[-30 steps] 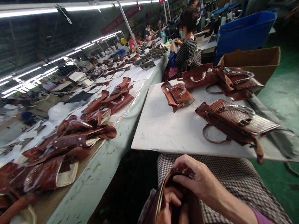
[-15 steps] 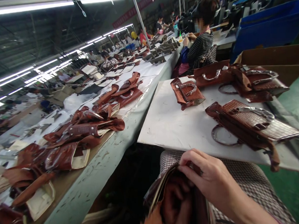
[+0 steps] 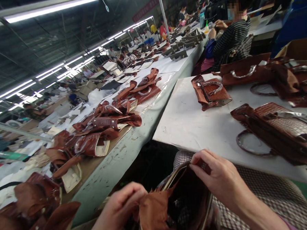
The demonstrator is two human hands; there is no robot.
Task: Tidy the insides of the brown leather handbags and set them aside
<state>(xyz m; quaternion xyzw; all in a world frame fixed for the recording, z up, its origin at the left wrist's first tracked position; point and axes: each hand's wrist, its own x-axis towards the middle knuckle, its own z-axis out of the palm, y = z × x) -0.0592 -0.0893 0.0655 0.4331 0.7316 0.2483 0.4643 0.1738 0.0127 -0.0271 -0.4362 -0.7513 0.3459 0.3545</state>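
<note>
Brown bag (image 3: 185, 204) gapes dark inside, fingers of left hand (image 3: 120, 204) clamped on its tan flap (image 3: 153, 211), right hand's (image 3: 221, 178) on its pale rim (image 3: 176, 175)

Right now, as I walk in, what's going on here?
A person's bare hands hold an open brown bag over the checked cloth on their lap. The right hand pinches its rim; the left hand grips a brown flap by the opening. More brown bags lie on the white table and long bench. A co-worker is farther along.
</note>
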